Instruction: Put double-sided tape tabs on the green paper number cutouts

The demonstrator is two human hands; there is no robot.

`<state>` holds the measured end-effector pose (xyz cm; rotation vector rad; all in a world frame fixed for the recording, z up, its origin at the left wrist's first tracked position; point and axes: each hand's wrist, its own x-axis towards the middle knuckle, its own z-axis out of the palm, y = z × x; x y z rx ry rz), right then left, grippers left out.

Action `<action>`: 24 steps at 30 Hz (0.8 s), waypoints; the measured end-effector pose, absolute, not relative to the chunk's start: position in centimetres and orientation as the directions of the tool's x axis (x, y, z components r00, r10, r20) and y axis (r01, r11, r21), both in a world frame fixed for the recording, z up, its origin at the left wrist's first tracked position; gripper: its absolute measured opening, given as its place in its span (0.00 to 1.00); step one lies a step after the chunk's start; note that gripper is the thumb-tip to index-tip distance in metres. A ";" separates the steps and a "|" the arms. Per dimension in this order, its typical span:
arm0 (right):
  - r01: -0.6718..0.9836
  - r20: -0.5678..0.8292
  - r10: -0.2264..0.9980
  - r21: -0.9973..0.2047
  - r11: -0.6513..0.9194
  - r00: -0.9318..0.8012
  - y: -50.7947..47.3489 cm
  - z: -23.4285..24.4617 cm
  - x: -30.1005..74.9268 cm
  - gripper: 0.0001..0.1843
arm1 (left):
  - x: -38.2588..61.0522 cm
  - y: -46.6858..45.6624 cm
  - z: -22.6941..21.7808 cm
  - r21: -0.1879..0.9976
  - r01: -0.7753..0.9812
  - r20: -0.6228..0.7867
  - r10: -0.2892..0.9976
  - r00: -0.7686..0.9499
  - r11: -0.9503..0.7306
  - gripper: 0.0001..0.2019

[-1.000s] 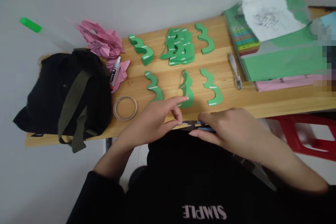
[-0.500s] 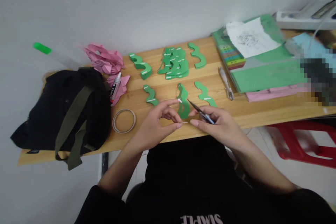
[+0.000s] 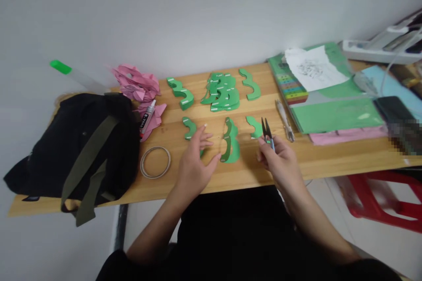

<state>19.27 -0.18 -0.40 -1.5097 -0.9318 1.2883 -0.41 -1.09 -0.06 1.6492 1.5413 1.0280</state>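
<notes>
R hand (image 3: 281, 158) pinches dark metal snips w/ blue handles (image 3: 269, 131), blades apart. L hand (image 3: 194, 162) is spread; can't tell if its thumb touches the wavy green paper cutout (image 3: 234, 145) on the light wooden table (image 3: 244, 176). A bump might slide it; blades stick out, so could nick it.

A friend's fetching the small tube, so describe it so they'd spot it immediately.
On the wooden table, find the big black bag at the left end. Beside its right edge lies pink paper, with the tube on top. Unlike the plain paper and round tape roll nearby, it's slim, white-capped and marked B-7000.
</notes>
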 end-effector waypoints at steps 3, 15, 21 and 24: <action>0.093 -0.244 0.955 -0.960 -0.262 0.167 0.2 -1.3 18.5 0.21 | -0.2 -1.0 -0.6 0.830 0.543 0.139 0.990 0.014 -0.125 0.31; 0.324 -0.288 0.951 -0.894 -0.310 0.116 0.6 -3.1 18.3 0.26 | 1.9 2.7 0.4 0.773 0.525 0.195 0.921 0.336 -0.355 0.44; 0.354 -0.323 0.942 -0.874 -0.334 0.093 1.1 -3.4 19.1 0.23 | 0.8 4.0 -0.6 0.480 0.761 0.196 0.900 0.390 -0.435 0.44; 0.378 -0.341 0.935 -0.856 -0.352 0.099 1.3 -3.3 19.3 0.22 | 1.0 4.7 -1.9 0.488 0.708 0.182 0.853 0.489 -0.511 0.44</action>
